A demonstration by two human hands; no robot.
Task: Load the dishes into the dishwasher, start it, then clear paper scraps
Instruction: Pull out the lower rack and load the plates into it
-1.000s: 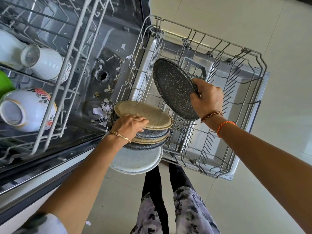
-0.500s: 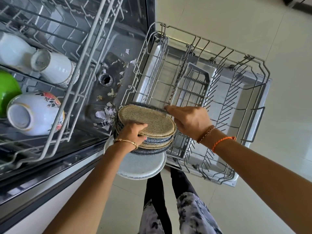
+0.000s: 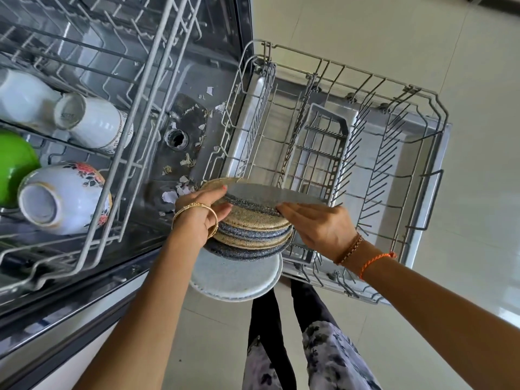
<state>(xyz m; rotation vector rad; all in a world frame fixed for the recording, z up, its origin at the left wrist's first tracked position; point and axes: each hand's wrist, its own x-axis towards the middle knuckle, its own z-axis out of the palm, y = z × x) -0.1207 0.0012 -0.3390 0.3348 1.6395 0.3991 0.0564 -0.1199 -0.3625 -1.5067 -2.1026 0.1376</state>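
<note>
The right hand (image 3: 318, 226) pinched the top grey plate (image 3: 270, 194) off the stack (image 3: 253, 232) (left hand (image 3: 201, 213) gripping it), and next it probably needed standing in the lower rack (image 3: 433, 108).

The grey plate (image 3: 270, 197) that the right hand (image 3: 318, 229) held upright over the lower rack (image 3: 394, 175) a second ago now lies tilted atop the stack (image 3: 253, 232), its edge lifted beside the left hand (image 3: 202, 212).
</note>
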